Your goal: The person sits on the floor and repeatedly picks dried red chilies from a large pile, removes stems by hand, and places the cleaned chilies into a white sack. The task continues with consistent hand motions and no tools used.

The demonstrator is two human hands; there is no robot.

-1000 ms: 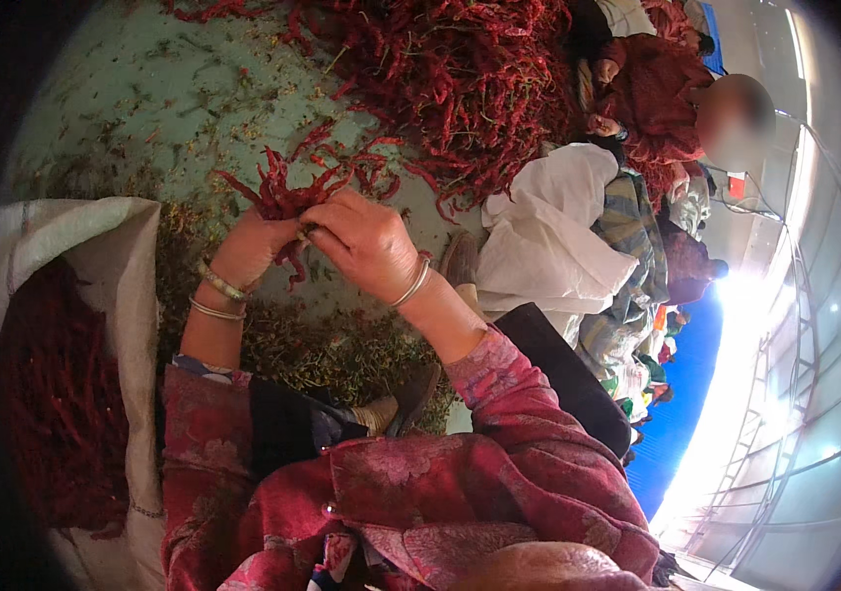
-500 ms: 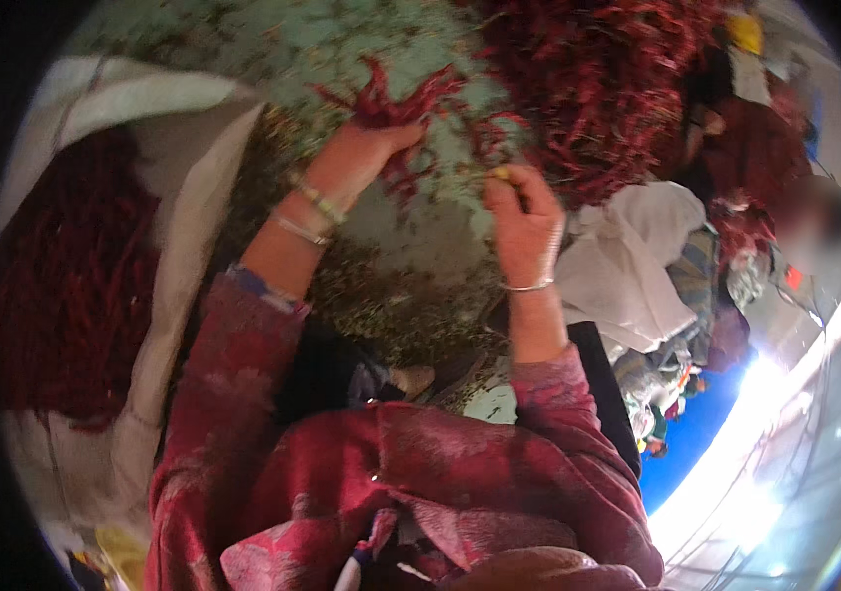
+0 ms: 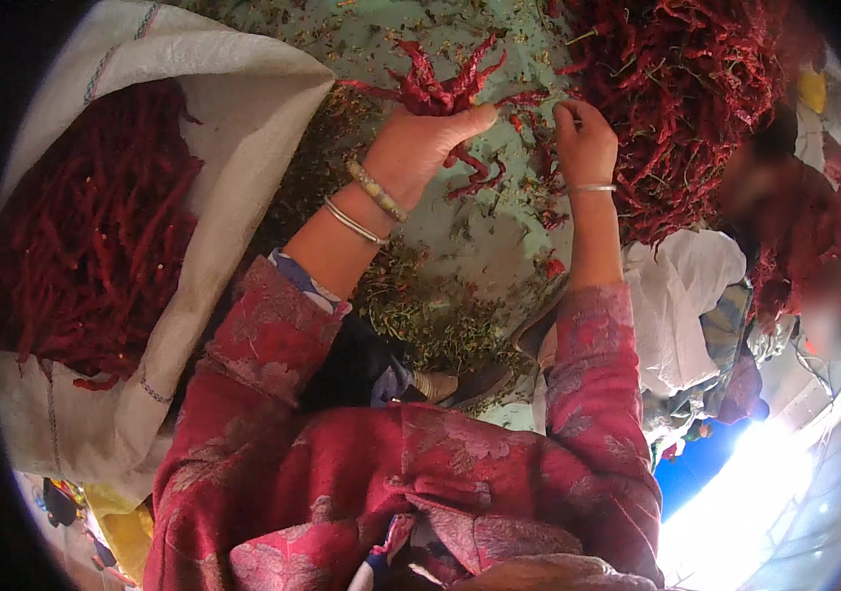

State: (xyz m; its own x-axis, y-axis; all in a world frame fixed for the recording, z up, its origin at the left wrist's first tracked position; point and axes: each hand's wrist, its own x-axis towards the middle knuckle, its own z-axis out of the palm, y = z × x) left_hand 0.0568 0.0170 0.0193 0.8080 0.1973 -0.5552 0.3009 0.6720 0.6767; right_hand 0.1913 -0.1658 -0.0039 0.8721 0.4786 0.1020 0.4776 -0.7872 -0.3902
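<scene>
A bunch of dried red chillies (image 3: 432, 87) is gripped in my left hand (image 3: 422, 146), their wrinkled tips fanning out past the thumb. One or two more chillies (image 3: 479, 175) hang or lie just below that fist. To the right, my right hand (image 3: 588, 146) has its fingers curled together beside the big heap of dried red chillies (image 3: 662, 89). What its fingertips pinch, if anything, is too small to make out. A single chilli (image 3: 524, 98) shows between the two hands, close to the right fingertips; I cannot tell whether they touch it.
At the left stands an open white woven sack (image 3: 268, 167) with many red chillies (image 3: 105, 236) inside. Stems and scraps (image 3: 440, 315) litter the greenish floor (image 3: 445, 241) around a shoe (image 3: 479, 386). White cloth (image 3: 676, 305) lies at the right, near another person (image 3: 800, 217) in dark red.
The view has shifted, so the sack and heap appear further right. My left hand still holds its bunch. The right hand has moved up toward the heap's edge; a yellowish bit at its fingertips no longer shows.
</scene>
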